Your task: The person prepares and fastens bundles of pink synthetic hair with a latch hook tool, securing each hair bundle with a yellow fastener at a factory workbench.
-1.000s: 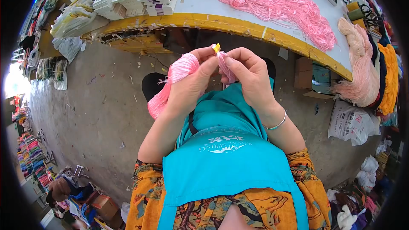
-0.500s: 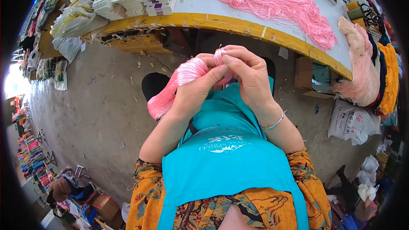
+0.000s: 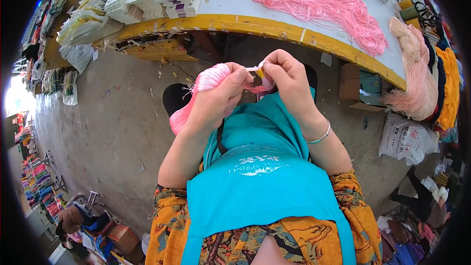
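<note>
Pink thread [image 3: 212, 77] | your left hand [image 3: 217, 97] clutches it, right hand [image 3: 290, 79] pinches one end | hands now farther apart; stretch between looks tauter

- A thread workshop, I'd say from here: the person at the clock's centre wears a plain teal cloth apron [image 3: 265, 194] and holds a glossy pink thread hank [image 3: 210, 77].
- One o'clock: a long, loose pink skein bundle [image 3: 321, 7] on a white-topped, yellow-edged worktable [image 3: 223, 5].
- Toward three: a thick, bright orange hank [image 3: 446, 88].
- Between eight and nine: piled, many-coloured soft bundles [image 3: 41, 184].
- Toward nine: grey, concrete-looking floor [image 3: 117, 118], littered with scraps.
</note>
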Demonstrator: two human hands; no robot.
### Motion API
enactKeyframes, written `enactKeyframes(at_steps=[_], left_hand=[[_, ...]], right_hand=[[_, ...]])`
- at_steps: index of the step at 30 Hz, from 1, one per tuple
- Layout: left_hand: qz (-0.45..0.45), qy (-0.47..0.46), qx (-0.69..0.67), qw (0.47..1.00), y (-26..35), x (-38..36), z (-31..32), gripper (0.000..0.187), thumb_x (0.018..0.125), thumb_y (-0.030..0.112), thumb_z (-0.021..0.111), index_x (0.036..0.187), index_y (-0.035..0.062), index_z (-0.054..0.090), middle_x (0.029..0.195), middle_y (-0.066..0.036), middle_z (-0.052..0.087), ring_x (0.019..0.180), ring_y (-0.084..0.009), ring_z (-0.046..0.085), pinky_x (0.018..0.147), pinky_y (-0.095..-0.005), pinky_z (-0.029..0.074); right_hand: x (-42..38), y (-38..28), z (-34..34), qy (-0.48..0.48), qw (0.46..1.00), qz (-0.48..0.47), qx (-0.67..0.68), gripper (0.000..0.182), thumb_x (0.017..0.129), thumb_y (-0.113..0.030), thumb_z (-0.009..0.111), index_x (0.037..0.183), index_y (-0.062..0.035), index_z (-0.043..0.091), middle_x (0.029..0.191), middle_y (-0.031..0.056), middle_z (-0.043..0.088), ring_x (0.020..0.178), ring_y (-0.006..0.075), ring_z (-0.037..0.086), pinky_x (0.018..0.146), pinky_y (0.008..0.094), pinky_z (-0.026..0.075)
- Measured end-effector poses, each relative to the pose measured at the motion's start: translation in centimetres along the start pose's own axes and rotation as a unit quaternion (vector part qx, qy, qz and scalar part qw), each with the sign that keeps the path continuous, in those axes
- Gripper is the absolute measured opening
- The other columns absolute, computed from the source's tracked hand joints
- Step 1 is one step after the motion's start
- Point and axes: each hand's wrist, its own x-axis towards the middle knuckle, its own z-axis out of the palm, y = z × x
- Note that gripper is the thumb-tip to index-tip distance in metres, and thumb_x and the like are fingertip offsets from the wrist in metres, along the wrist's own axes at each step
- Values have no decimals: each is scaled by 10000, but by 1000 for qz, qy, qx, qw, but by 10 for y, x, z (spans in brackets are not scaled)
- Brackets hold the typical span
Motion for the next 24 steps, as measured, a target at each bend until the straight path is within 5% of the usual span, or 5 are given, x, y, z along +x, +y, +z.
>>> enactKeyframes(at_steps=[6,12,14,18,24], left_hand=[[48,40,93,994,3,0,-6,248,995,230,541,874,25,609,622,77,430,528,0,337,462,-183,239],[78,88,182,976,-7,3,-11,242,994,235,545,868,36,600,604,89,406,501,10,286,445,-174,211],[69,69,197,976,-4,1,-10,234,1002,215,526,898,27,617,717,20,568,633,-48,511,556,-210,407],[40,58,270,960,-6,2,-2,228,1005,208,522,910,18,605,768,-11,605,725,-70,577,625,-227,471],[21,64,157,985,-1,-6,7,213,998,206,500,893,39,581,633,41,499,561,-21,445,507,-194,356]], right_hand=[[7,11,-8,15,900,-266,-345,121,895,-107,560,826,-8,560,673,5,542,592,55,481,529,224,397],[9,7,-22,-226,910,244,247,182,938,-169,547,797,-54,544,615,-42,470,516,51,418,465,210,329],[6,8,-11,-199,933,257,156,241,948,-195,543,758,-48,549,594,-45,473,504,61,418,437,236,314],[5,14,8,-13,955,-123,-269,335,936,-230,566,666,-32,540,535,81,487,440,173,452,421,333,354],[9,1,17,18,722,-468,-510,267,848,-203,655,641,-98,524,550,112,518,507,281,574,438,387,427]])
